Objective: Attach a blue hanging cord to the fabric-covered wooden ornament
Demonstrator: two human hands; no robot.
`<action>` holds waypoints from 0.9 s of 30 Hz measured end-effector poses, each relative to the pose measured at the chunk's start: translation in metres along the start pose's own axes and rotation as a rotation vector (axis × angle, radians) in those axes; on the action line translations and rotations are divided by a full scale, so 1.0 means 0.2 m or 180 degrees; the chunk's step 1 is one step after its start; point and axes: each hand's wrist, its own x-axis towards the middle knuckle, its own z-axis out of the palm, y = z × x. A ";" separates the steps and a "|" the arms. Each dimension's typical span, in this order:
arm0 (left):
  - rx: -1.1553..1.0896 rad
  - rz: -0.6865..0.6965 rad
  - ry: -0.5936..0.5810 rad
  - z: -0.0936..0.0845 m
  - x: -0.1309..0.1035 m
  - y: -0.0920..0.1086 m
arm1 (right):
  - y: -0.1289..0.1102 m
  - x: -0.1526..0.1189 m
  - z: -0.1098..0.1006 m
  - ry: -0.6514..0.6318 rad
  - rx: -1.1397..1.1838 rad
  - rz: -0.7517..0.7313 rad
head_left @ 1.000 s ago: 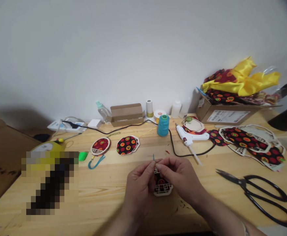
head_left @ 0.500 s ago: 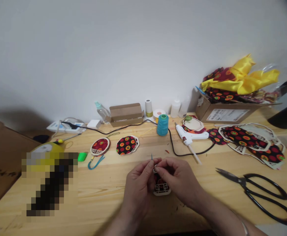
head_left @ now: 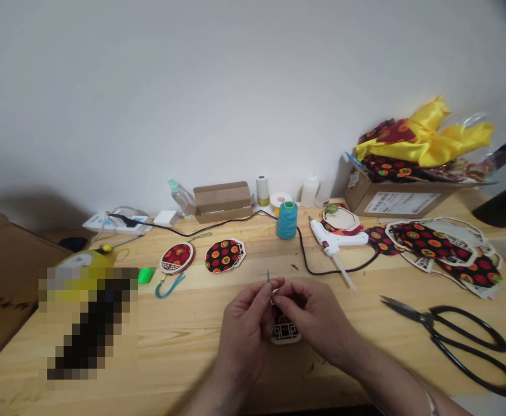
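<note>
Panel (head_left: pixel 285 334) sits near centre, between the hands, far end under the fingertips. Left hand (head_left: pixel 244 316) pinches a blue strand (head_left: pixel 268 276), tip up, probably held short for control. Right hand (head_left: pixel 316 306): thumb and finger together at the panel's far end; can't tell what's between them. Spool (head_left: pixel 287 222) stands upright beyond, likely for reach. Glue gun (head_left: pixel 343 238) to its right, scissors (head_left: pixel 427 321) near right, presumably parked clear of the hands.
</note>
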 end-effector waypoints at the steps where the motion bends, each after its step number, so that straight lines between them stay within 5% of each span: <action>1: -0.0003 0.0002 -0.0011 0.00 0.00 0.00 | 0.00 0.00 0.00 -0.0014 0.0019 0.0003; 18: -0.0001 0.0016 -0.0075 -0.01 -0.01 0.00 | 0.02 0.00 0.00 -0.0199 -0.0217 -0.0151; 27: -0.0369 0.0228 -0.0265 -0.02 -0.03 0.04 | -0.05 0.08 -0.09 0.0181 -0.2297 -0.1474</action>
